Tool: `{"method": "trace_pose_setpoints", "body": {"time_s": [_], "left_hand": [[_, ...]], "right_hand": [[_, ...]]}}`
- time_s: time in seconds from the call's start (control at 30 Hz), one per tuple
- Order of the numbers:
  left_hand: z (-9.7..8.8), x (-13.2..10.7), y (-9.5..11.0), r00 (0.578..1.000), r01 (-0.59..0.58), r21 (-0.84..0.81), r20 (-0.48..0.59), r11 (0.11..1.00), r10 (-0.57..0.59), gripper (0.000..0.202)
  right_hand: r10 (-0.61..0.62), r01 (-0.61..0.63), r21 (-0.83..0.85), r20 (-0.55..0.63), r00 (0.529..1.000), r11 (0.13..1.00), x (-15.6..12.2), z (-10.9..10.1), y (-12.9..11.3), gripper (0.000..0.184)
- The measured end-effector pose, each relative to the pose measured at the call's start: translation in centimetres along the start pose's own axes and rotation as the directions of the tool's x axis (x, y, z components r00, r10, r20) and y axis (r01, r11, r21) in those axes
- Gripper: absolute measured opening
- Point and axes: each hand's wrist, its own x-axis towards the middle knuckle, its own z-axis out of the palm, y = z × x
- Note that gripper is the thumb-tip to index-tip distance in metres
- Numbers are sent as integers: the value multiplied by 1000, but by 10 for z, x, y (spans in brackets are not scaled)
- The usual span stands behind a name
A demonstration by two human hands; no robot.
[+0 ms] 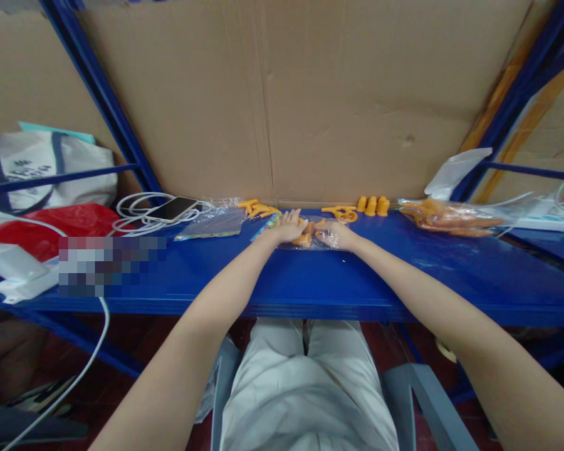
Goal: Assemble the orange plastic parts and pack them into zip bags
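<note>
A clear plastic bag (305,245) with orange plastic parts (304,240) in it lies on the blue shelf in front of me, with a colourful printed strip at its left end. My left hand (289,228) rests on the bag's left part, fingers stretched out and open. On the right part lies my right hand (334,235), its fingers apart and pointing left; the bag's film covers or glints over some of them. The exact shape of the parts under my hands is partly hidden.
Behind my hands are orange pieces (258,208), orange scissor-like pieces (341,213) and several orange thimble-shaped cups (372,205). A flat clear bag (211,224), a phone (173,209) and white cables (126,207) lie left. Rightward sits a filled bag (451,216). Cardboard (310,106) backs the shelf.
</note>
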Motion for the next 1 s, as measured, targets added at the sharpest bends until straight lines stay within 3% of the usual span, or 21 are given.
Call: {"method": "trace_pose_setpoints", "body": {"time_s": [0.2,0.37,0.5,0.7,1.0], "left_hand": [[5,7,-8,995,-38,-4,-89,999,38,49],[2,11,-13,977,-172,18,-123,985,173,29],[-1,11,-10,974,-186,33,-123,982,189,33],[-1,7,-5,983,-145,38,-111,989,148,41],[-2,12,-7,963,-236,58,-118,970,241,44]], "right_hand": [[21,-21,-1,-43,999,1000,-1,5,3,18],[122,-109,90,-150,981,990,-1,8,4,14],[48,-23,221,-106,993,975,0,2,-1,15],[122,-125,353,29,992,927,0,-1,-6,21],[124,-148,383,86,989,912,2,-4,-9,26]]}}
